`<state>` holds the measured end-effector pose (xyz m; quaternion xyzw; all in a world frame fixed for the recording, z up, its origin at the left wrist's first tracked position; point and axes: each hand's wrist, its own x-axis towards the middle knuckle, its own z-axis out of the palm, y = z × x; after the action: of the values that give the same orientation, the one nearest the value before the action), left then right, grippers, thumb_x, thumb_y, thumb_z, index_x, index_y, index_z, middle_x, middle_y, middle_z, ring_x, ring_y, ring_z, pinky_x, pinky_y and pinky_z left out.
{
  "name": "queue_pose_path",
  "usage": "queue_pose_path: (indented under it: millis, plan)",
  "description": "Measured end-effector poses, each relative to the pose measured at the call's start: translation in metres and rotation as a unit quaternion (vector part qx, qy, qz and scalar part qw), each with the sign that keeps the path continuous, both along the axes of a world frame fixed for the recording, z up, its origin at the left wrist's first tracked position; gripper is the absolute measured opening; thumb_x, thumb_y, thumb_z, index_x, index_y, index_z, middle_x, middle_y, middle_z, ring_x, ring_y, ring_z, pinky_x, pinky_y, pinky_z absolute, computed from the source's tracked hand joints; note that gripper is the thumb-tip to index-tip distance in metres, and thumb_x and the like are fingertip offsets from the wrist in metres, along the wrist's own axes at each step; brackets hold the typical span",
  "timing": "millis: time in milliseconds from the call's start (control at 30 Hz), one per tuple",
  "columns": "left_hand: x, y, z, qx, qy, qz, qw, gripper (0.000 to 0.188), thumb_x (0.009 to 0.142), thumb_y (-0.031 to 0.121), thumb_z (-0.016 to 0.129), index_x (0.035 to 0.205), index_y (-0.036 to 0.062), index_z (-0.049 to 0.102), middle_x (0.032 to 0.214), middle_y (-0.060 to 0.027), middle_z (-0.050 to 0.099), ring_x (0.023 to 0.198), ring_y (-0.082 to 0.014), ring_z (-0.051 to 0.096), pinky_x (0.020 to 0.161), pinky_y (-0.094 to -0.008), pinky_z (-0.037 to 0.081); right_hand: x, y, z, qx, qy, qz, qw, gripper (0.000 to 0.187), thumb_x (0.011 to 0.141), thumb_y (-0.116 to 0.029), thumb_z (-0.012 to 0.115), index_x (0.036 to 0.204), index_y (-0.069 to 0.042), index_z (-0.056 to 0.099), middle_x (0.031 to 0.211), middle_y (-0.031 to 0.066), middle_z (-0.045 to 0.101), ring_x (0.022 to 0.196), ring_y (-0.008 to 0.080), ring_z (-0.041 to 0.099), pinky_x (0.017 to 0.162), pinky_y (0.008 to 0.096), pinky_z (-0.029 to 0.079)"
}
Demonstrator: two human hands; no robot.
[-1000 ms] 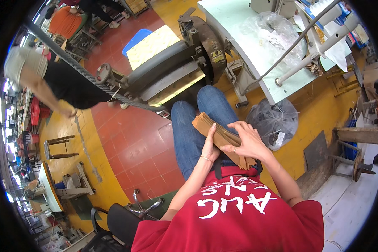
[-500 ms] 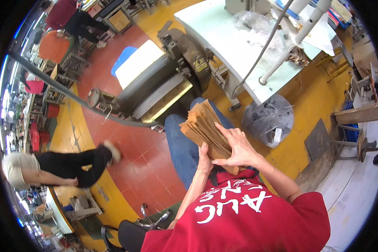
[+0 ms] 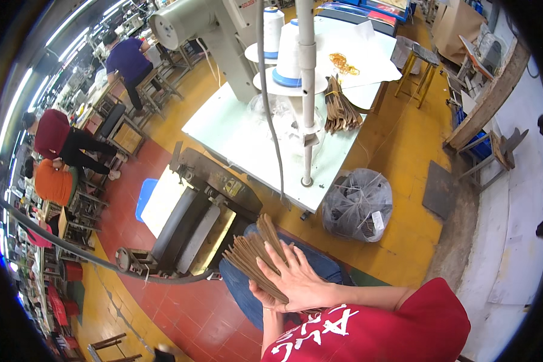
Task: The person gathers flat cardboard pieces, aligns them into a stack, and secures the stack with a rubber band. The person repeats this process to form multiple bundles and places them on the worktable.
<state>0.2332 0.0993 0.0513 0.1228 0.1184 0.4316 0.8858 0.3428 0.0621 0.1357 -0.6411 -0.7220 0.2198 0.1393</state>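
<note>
Above my lap I hold a thick stack of thin brown pieces (image 3: pixel 250 259), whose far ends fan apart; their material I cannot make out. My left hand (image 3: pixel 263 297) grips the near lower side of the stack, its thumb showing and its other fingers mostly hidden. Across the right face of the stack lies my right hand (image 3: pixel 298 279), fingers spread and stretched out, palm towards the pieces. Under the stack are my legs in blue jeans (image 3: pixel 311 262).
Ahead stands a pale table (image 3: pixel 223 130) with thread cones (image 3: pixel 288 57) and a bundle of similar brown pieces (image 3: pixel 342 108). A dark metal machine (image 3: pixel 190 223) is at front left, a filled clear plastic bag (image 3: pixel 357 205) at right. A hose (image 3: pixel 102 256) crosses the left; people work beyond.
My view has swung up and right, bringing the thread cones and brown bundle into sight. My right hand has changed from gripping the stack's edge to lying spread across it. The walking person is gone.
</note>
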Motion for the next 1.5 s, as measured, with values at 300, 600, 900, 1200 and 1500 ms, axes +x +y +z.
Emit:
queue_pose_path:
  millis: [300,600,900,1200,1500]
  plan:
    - [0.001,0.011,-0.025,0.012,0.160,0.052,0.986,0.095,0.075,0.065,0.060,0.146,0.0103,0.029,0.141,-0.0195,0.040,0.128,-0.0389,0.041,0.106,-0.0542,0.035,0.066,-0.007,0.013,-0.046,0.243,0.160,0.956,0.105,0.074,-0.059,0.070,0.150,-0.007,0.020,0.154,0.0290,0.002,0.140,0.0505,0.000,0.111,0.0598,0.012]
    - [-0.007,0.020,-0.034,-0.080,-0.115,-0.106,0.984,0.121,0.068,0.077,0.059,0.145,-0.0046,0.016,0.126,-0.0267,0.044,0.112,-0.0403,0.049,0.093,-0.0600,0.041,0.393,-0.029,0.029,0.334,0.431,-0.296,0.784,0.019,0.092,-0.017,0.060,0.099,0.000,0.066,0.077,0.0108,0.065,0.066,0.0169,0.060,0.063,0.0327,0.049]
    - [0.006,0.028,-0.006,0.025,-0.147,0.027,0.988,0.112,0.071,0.066,0.065,0.143,-0.0068,0.019,0.125,-0.0302,0.042,0.118,-0.0433,0.045,0.096,-0.0614,0.041,0.508,0.188,-0.054,0.260,-0.064,-0.433,0.861,0.032,0.080,-0.025,0.072,0.107,-0.009,0.067,0.097,0.0167,0.064,0.090,0.0281,0.063,0.081,0.0385,0.050]
    - [-0.021,0.025,-0.017,0.092,-0.172,0.004,0.981,0.124,0.068,0.072,0.067,0.148,0.0003,0.005,0.133,-0.0213,0.038,0.118,-0.0360,0.045,0.100,-0.0585,0.034,0.545,0.206,-0.074,0.342,0.048,-0.476,0.809,0.027,0.083,-0.030,0.069,0.093,-0.005,0.072,0.089,0.0129,0.071,0.085,0.0302,0.067,0.078,0.0367,0.051]
    - [-0.013,0.016,0.002,0.005,-0.223,-0.026,0.974,0.133,0.062,0.069,0.073,0.147,-0.0064,0.003,0.142,-0.0185,0.035,0.116,-0.0349,0.050,0.102,-0.0512,0.039,0.605,0.108,-0.062,0.259,0.281,-0.558,0.736,0.030,0.091,-0.028,0.061,0.110,-0.007,0.068,0.095,0.0009,0.064,0.083,0.0122,0.054,0.074,0.0276,0.042]
